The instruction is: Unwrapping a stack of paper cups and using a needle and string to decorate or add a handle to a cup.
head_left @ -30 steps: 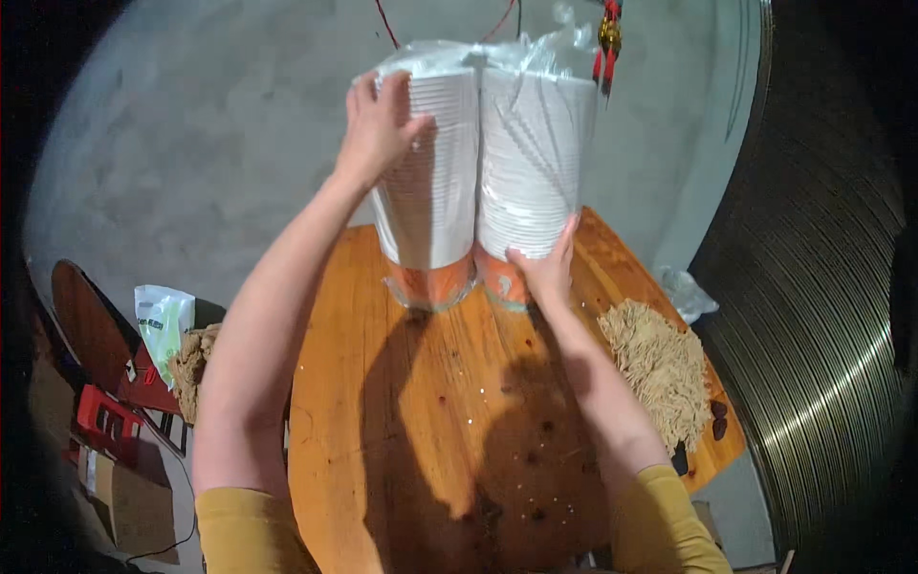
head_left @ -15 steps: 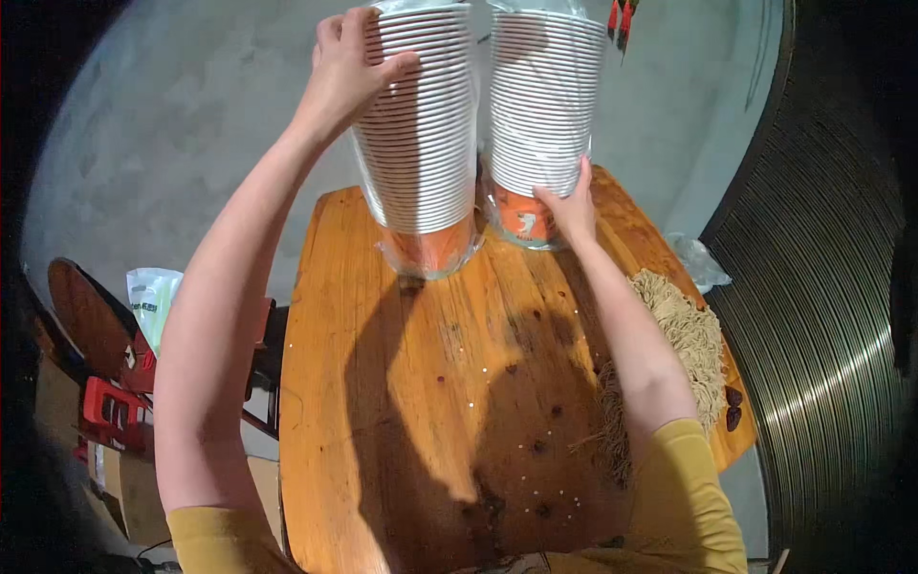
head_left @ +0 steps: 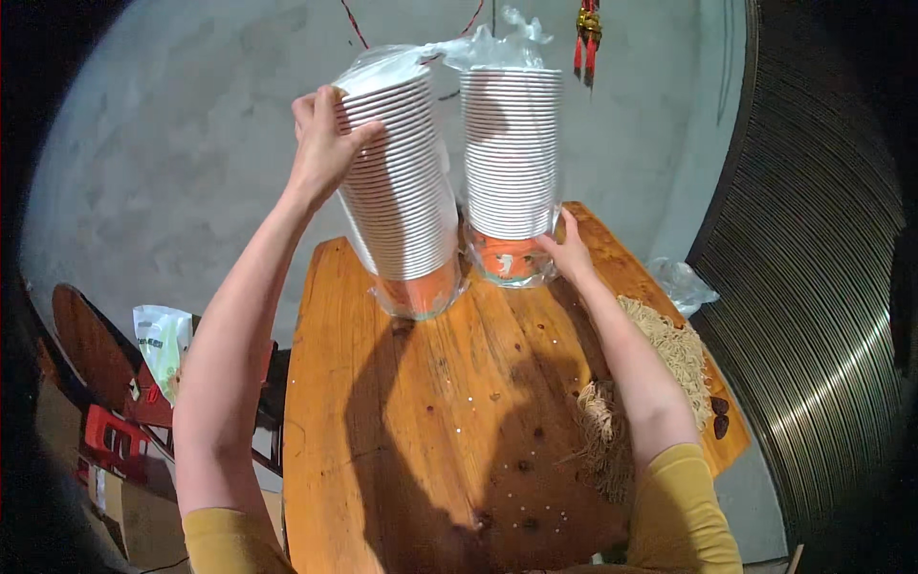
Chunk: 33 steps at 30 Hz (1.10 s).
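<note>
Two tall stacks of nested paper bowls in clear plastic bags stand side by side at the table's far end. White rims make up most of each stack, with an orange printed bowl at the bottom. My left hand (head_left: 328,143) grips the upper left side of the left stack (head_left: 402,191), thumb in front, fingers partly hidden behind. That stack leans a little to the left. Low on its right side, the right stack (head_left: 512,153) is held by my right hand (head_left: 566,251), thumb against the orange part. It stands nearly upright, its bag bunched on top.
On the wooden table (head_left: 459,383), a heap of beige stringy strands (head_left: 669,344) lies along the right edge, beside dark dried pieces (head_left: 720,419). White specks dot the surface. A clear plastic bag (head_left: 681,285) sits beyond the right edge. At left are a red stool (head_left: 115,440) and cardboard.
The view has tipped upward, so both stacks sit lower in the picture and their tops show. The left stack leans further left. Both hands keep their places on the stacks.
</note>
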Tool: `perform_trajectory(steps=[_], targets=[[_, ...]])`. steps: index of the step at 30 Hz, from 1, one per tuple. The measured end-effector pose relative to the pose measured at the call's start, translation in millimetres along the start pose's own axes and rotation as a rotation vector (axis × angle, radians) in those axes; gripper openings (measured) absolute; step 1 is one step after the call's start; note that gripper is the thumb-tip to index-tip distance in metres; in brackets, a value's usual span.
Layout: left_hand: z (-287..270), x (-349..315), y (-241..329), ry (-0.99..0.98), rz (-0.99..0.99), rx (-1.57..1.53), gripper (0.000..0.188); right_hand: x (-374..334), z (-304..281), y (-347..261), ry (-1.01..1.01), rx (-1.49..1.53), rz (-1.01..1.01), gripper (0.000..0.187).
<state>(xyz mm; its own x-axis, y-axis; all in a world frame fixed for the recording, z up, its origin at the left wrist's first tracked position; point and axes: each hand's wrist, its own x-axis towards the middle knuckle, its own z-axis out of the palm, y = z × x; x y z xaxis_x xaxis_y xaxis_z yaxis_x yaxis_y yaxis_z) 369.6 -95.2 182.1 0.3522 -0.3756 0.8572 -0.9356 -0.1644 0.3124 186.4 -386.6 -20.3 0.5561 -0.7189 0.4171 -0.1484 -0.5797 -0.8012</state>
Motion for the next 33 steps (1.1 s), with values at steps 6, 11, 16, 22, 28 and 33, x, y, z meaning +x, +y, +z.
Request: perform_trajectory(steps=[6,11,16,22,28,33], targets=[[-4,-11,13,0.043,0.055,0.034,0.055,-4,-16,-15,-0.017,-0.053,-0.004,0.071],[-12,-31,23,0.102,0.114,0.054,0.053,-4,-23,-48,0.012,0.094,-0.063,0.061],[-36,-88,57,0.204,0.201,-0.004,0.052,-58,-48,-146,-0.136,0.831,-0.055,0.053],[-65,-183,100,0.124,0.256,0.076,0.050,-148,-102,-215,-0.562,1.131,0.007,0.085],[-72,-274,106,0.066,0.340,0.025,0.051,-250,-141,-214,-0.683,0.367,0.238,0.038],[-88,-341,93,-0.117,0.324,-0.010,0.033,-317,-139,-168,-0.719,0.268,0.308,0.035]])
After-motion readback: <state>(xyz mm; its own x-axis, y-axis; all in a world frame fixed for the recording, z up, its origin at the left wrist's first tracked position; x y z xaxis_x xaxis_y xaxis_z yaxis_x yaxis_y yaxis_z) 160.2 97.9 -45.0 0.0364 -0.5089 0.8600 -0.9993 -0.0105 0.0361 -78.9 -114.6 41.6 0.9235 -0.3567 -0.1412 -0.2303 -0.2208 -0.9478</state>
